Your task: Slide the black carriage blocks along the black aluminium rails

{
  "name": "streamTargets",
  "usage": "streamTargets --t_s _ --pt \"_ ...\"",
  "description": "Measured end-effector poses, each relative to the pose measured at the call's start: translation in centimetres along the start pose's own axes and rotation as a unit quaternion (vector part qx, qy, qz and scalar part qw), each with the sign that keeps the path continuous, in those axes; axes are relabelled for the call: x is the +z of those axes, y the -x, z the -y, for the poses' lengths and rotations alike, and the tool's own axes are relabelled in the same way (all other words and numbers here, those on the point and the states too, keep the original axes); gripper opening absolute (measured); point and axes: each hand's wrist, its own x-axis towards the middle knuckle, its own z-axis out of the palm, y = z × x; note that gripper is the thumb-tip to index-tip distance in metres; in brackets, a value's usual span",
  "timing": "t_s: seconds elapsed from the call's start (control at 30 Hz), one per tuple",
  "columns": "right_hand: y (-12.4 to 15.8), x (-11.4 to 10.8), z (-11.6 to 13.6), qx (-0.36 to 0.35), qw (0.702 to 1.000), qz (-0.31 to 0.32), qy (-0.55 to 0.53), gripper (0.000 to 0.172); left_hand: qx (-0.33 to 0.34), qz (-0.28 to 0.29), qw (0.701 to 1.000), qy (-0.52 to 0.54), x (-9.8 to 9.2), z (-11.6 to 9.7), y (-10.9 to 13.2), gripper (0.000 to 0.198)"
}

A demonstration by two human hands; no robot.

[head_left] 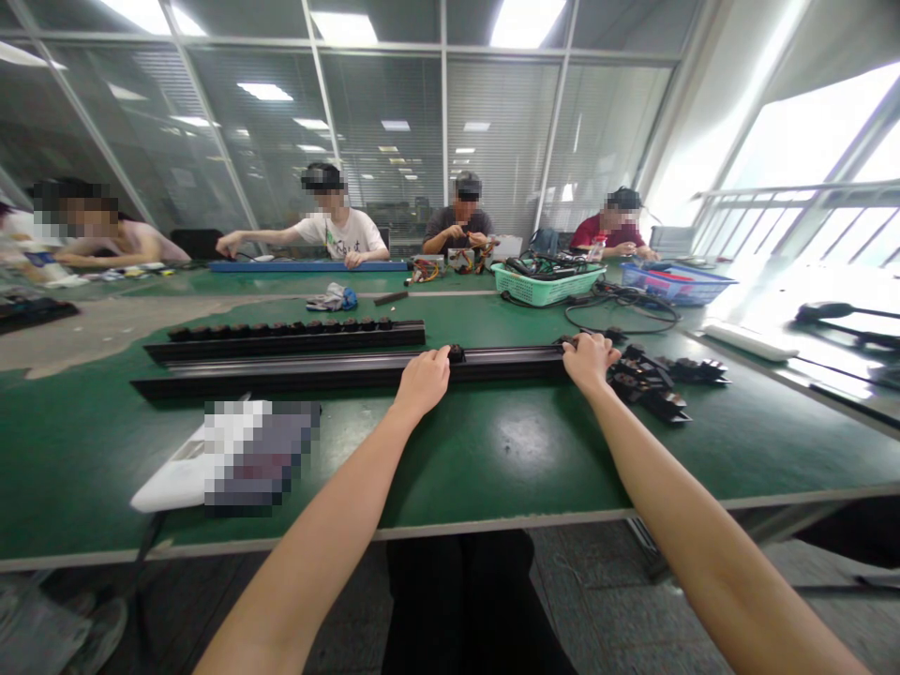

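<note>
A long black rail [344, 364] with a shiny grey channel lies lengthwise across the green table. My left hand [424, 382] is closed over its middle, fingertips against a small black block [457, 353] that sits in the channel. At the rail's right end my right hand [591, 361] is closed on a small black part [564, 343], mostly hidden by the fingers. Right beside that hand lies a pile of black clip-like parts [643, 377]. Behind the rail is a shorter black rail [295, 343] with a row of several small black blocks along it.
A white device [179, 469] and a dark blurred-out object [263, 459] lie front left. Farther back are a crumpled grey-blue cloth [332, 298], a green basket [545, 289] of cables, a blue basket [675, 286] and a loose black cable [633, 319]. Several people sit across the table.
</note>
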Motion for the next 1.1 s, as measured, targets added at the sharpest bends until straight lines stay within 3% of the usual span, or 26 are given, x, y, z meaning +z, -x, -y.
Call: streamTargets --t_s 1.1 --pt "-0.8 -0.2 -1.5 0.043 0.999 -0.025 -0.018 0.038 0.001 -0.009 1.000 0.007 0.2 0.2 0.0 0.043"
